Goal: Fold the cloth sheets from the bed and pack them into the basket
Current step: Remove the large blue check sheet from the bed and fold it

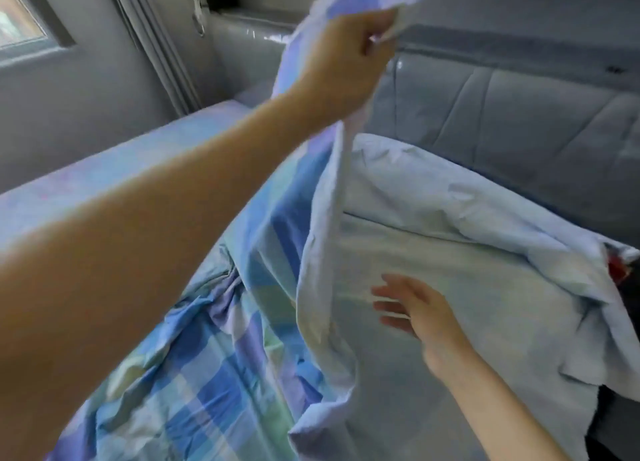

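A blue, green and white checked sheet point(221, 374) lies crumpled across the bed. My left hand point(343, 62) is raised high and grips a bunched corner of it, so a long fold hangs down from my fist to the bed. The sheet's pale underside point(467, 298) spreads out to the right. My right hand point(412, 311) hovers low over that pale side, fingers straight and spread, holding nothing. The basket is not in view.
A grey padded headboard point(512, 114) runs along the far right. The mattress edge point(114, 170) lies at the left, with a grey wall, a curtain point(152, 41) and a window corner behind it. Something red point(620, 266) peeks out under the sheet's right edge.
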{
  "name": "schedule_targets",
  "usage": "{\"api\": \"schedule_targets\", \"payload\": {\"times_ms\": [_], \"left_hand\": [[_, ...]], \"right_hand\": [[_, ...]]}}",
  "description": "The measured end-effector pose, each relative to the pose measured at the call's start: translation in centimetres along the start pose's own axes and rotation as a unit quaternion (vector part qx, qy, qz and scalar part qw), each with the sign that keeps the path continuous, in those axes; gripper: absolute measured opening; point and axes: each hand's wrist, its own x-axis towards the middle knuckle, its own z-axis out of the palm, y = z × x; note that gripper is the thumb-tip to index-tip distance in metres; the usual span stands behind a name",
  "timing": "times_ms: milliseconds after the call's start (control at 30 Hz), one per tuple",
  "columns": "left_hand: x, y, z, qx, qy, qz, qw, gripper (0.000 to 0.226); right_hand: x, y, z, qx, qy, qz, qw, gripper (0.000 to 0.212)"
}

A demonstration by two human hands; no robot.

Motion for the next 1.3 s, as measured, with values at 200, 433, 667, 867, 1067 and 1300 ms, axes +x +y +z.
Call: {"api": "schedule_targets", "payload": {"times_ms": [200, 433, 667, 867, 1067, 1300], "left_hand": [[-13.8, 0.6, 11.4, 0.065, -0.415, -0.004, 0.908, 0.042], [-21.8, -0.2, 15.9, 0.105, -0.489, -0.068, 0.863, 0.044], [-21.4, 1.2, 20.7, 0.211, -0.473, -0.041, 0.854, 0.033], [-23.0, 1.4, 26.6, 0.286, -0.467, -0.002, 0.837, 0.025], [-24.1, 0.0, 29.9, 0.300, -0.364, 0.078, 0.878, 0.022], [-24.0, -1.4, 31.1, 0.290, -0.324, 0.091, 0.896, 0.044]], "right_hand": [[-0.8, -4.9, -11.0, 0.340, -0.005, 0.011, 0.940, 0.063], [3.6, -0.9, -15.8, 0.078, 0.328, 0.046, 0.940, 0.012], [1.9, 0.9, -19.6, 0.117, 0.235, 0.014, 0.965, 0.014], [3.2, 6.2, -28.1, 0.090, 0.428, 0.101, 0.893, 0.017], [4.9, 10.1, -35.9, -0.013, 0.512, 0.177, 0.841, 0.055], [8.1, 12.3, -40.2, 0.174, 0.435, 0.230, 0.853, 0.065]]}}
